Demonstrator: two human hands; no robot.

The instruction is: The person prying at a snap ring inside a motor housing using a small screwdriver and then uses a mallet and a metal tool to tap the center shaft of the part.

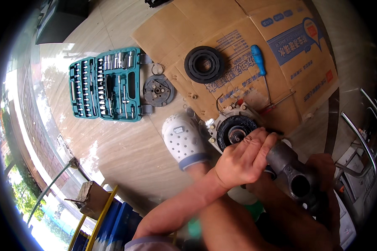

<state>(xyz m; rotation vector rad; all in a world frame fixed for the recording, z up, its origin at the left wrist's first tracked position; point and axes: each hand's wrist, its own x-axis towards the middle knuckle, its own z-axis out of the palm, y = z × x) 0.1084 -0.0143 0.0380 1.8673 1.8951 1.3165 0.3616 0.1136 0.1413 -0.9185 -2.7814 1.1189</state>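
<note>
While the left hand point(248, 158) curls (its contents cannot be told) beside the pulley assembly point(235, 133) at the cardboard's point(188, 25) lower edge, the right hand point(322, 165) grips a dark metal tool point(285, 161).

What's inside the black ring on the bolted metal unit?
Inside the black ring sits a shiny, round metal center. The left hand covers part of the ring's near-right side; whatever lies directly beneath the hand can't be seen.
</note>
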